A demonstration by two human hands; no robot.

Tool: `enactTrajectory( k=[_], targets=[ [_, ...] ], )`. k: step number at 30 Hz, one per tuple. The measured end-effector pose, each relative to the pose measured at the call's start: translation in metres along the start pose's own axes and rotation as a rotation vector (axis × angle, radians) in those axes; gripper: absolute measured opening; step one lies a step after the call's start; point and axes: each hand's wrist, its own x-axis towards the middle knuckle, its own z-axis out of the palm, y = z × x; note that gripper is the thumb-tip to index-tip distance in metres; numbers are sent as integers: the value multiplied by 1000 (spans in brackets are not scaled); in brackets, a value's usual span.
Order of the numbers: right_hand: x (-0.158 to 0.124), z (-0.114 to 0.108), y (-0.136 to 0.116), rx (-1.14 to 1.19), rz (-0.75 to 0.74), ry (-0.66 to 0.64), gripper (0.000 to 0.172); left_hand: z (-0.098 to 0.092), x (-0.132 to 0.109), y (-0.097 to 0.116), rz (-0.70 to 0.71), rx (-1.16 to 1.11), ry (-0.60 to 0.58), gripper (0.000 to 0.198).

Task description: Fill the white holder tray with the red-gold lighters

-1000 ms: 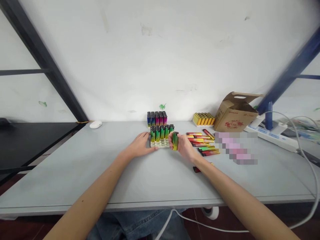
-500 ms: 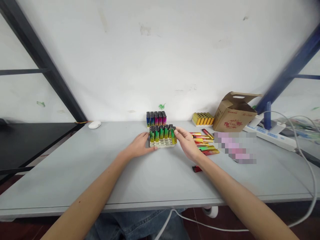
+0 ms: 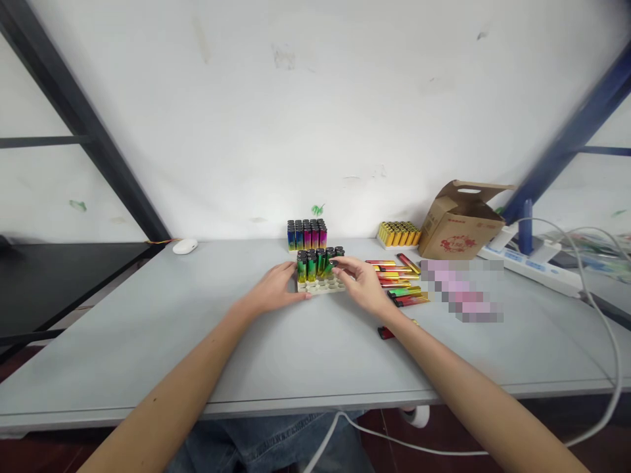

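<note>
We record from the table's front edge (image 3: 315, 402) inward. At centre frame, the left hand (image 3: 273, 289) lies with its fingers apart, tips against the left end of a pale tray (image 3: 320, 285). The right hand (image 3: 362, 284) comes in from the right, its fingers (image 3: 340, 265) reaching the green lighters (image 3: 311, 266) in the tray's rear rows; one lighter leans there. We cannot tell whether those fingers are clamped on it or only touching it. As the tray stands, the rear rows are mostly filled with upright lighters, while the front holes are bare, so we note part of the tray as filled and the front part as open; the exact count is hidden by the hand. Just right of the right wrist lies a red lighter (image 3: 387, 333). Farther right are loose slim sticks (image 3: 397, 279) in red, gold and green, then a pixelated patch (image 3: 461, 289). At the far edge stand a block of blue and pink lighters (image 3: 306, 235), a tray of yellow lighters (image 3: 398, 234), a torn cardboard box (image 3: 461, 223) and, at upper left of the table, a white mouse (image 3: 185, 246). A power strip (image 3: 530, 270) sits at right.
</note>
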Motion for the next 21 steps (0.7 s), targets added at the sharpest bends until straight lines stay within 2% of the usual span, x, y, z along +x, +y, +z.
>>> enactTrajectory(
  k=[5,12,18,21],
  targets=[
    [0,2,5,-3,14,-13,25,3,0,0,15,-8,-22,69],
    [0,-1,1,-255,-168,-9,22,3,0,1,-6,-9,-18,68],
    [-1,2,0,-277,-142,23,27,3,0,4,-8,34,-31,68],
    [-2,3,-1,-284,-157,20,22,3,0,5,-12,30,-26,68]
  ],
)
